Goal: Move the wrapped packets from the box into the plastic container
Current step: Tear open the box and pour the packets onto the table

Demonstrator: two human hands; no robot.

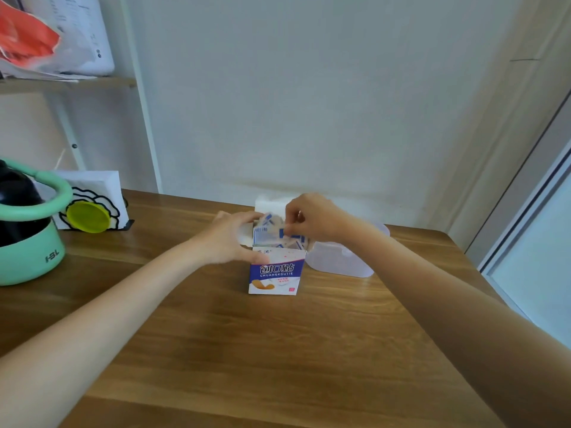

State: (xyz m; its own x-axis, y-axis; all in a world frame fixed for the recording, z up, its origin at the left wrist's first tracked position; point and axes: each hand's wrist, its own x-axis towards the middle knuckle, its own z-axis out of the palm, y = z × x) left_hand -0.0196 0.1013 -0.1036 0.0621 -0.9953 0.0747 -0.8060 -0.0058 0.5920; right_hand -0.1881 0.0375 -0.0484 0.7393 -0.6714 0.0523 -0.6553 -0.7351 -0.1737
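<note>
A white and blue bandage box (276, 271) stands upright on the wooden table (247, 350), its top open. Wrapped packets (268, 230) with blue marks stick out of the opening. My left hand (230, 237) grips the box's upper left side, fingers curled round its top. My right hand (312, 219) is over the opening and pinches a bundle of the packets between thumb and fingers. A clear plastic container (340, 259) sits just right of the box, partly hidden behind my right wrist.
A mint green pot with a black inside (29, 242) stands at the table's left edge. Behind it is a white napkin holder with a yellow-green disc (89, 208). A white tissue pack (268, 202) lies behind the box by the wall. A shelf stands at the left.
</note>
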